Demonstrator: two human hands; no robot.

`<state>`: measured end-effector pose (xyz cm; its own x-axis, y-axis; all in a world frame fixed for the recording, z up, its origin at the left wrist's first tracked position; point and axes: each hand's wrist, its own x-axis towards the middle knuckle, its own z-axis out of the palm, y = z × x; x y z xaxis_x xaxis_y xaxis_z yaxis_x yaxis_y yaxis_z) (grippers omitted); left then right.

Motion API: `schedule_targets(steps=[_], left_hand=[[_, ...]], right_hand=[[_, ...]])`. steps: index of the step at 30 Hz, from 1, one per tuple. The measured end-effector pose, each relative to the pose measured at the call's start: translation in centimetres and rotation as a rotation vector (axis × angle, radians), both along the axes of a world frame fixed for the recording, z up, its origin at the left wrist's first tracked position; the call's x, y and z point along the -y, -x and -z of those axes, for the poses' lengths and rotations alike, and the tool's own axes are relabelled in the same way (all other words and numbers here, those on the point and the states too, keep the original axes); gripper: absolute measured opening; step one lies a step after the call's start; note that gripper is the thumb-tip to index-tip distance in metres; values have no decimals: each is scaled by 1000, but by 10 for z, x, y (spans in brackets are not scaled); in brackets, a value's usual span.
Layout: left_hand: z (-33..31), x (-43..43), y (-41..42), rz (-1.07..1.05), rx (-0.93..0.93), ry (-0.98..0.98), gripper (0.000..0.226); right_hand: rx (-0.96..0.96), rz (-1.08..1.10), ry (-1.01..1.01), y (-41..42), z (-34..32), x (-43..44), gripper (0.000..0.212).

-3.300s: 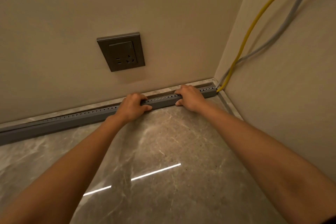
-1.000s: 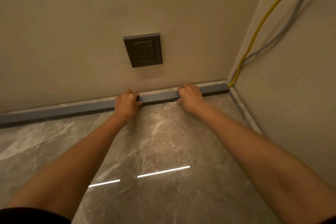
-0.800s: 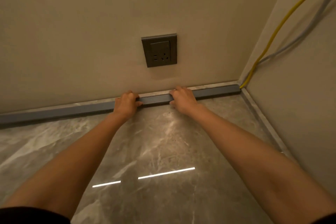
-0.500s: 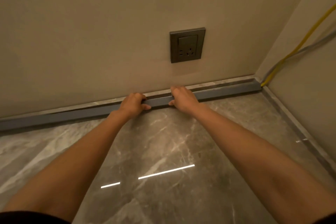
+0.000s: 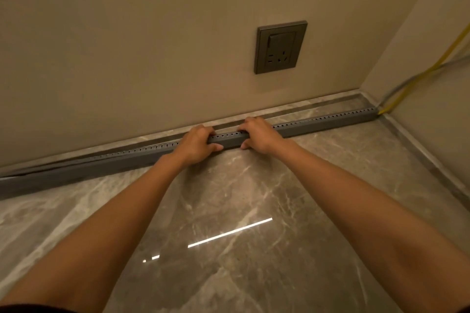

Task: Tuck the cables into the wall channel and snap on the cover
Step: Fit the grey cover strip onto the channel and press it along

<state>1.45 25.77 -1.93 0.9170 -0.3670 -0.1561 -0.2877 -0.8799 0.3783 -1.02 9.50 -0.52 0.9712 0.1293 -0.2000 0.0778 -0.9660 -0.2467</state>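
A long grey cable channel (image 5: 325, 124) with a row of small holes along its top runs on the floor along the foot of the wall. My left hand (image 5: 197, 143) and my right hand (image 5: 256, 132) both grip it near its middle, close together, fingers over the top and thumbs on the front face. At the right corner a yellow cable (image 5: 417, 79) and a grey cable (image 5: 396, 89) come down the side wall and enter the channel's end. The cables inside the channel are hidden.
A dark wall socket (image 5: 279, 47) sits on the wall above my right hand. A marble skirting strip (image 5: 318, 101) lies behind the channel. The glossy marble floor (image 5: 229, 198) reflects a strip of light. The side wall (image 5: 432, 33) closes the right.
My view has swung left, so the socket and corner sit further right. Both hands have shifted left along the channel and closer together. The holed top face shows again.
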Motion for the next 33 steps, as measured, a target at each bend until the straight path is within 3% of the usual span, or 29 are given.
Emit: schedule_targets(steps=[3, 9, 16, 27, 33], left_hand=[[-5, -2, 1, -51, -12, 24, 34], [-3, 4, 14, -21, 133, -83, 33], [0, 7, 16, -22, 185, -98, 28], [-7, -3, 16, -55, 43, -67, 40], [-16, -48, 16, -206, -59, -100, 40]], right_hand=[[8, 44, 2, -3, 0, -3, 38], [-3, 13, -66, -4, 2, -5, 32], [76, -52, 48, 0, 7, -10, 32], [40, -63, 67, 0, 8, -11, 38], [1, 1, 56, 1, 5, -23, 43]])
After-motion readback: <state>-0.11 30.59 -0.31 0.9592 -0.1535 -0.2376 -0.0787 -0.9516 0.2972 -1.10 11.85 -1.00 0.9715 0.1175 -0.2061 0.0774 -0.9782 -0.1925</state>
